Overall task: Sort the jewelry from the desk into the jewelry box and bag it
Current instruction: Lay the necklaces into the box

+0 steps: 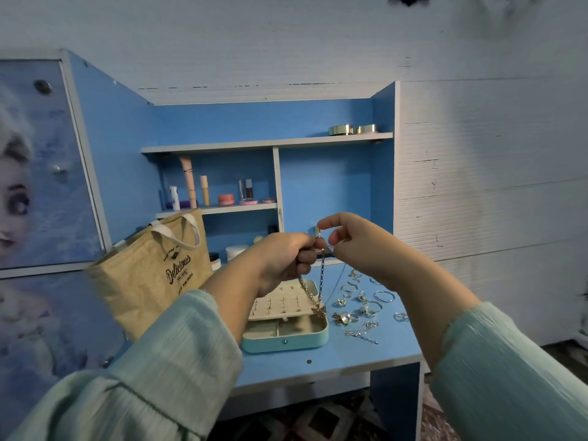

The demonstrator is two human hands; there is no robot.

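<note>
Tan tote bag [149,275] printed "Delicious", on blue surface [334,358] left of open teal jewelry box [286,340]. Left hand [283,259] fisted round butterfly-pendant chain [313,294], dangling above box. Right hand [353,243] pinching chain's top. Loose rings [366,300] right of box.

- The jewelry box [286,332] lies open on the desk [334,358], taken here as the landmark.
- Left of the box, touching it or just beside, stands the bag [149,272].
- Right of the box, rings and chains [362,307] lie scattered on the desk.
- Above the box — held between both hands — hangs a necklace [315,294].
- Behind the box, shelves [222,206] carry bottles and jars.
</note>
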